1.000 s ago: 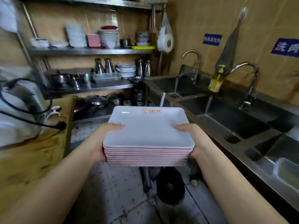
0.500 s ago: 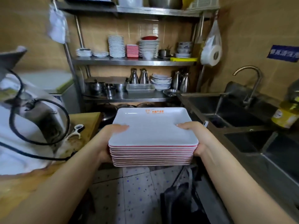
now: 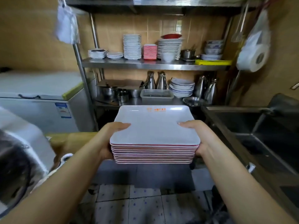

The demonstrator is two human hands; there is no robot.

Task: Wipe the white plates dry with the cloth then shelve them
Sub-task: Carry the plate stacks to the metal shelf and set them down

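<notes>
Plate stack [image 3: 154,138]: held level between both hands, before the steel shelf [image 3: 155,65].
Left hand [image 3: 107,139]: clamped on left edge — thumb on top.
Right hand [image 3: 201,138]: clamped on right edge — thumb on top.

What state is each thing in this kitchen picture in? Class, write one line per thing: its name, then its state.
Stack of white plates: held level in the air, gripped at both sides.
Left hand: grips the stack's left edge, thumb on top.
Right hand: grips the stack's right edge, thumb on top.
Red plates: stacked on the middle shelf.
Paper roll: hanging in a bag.
</notes>
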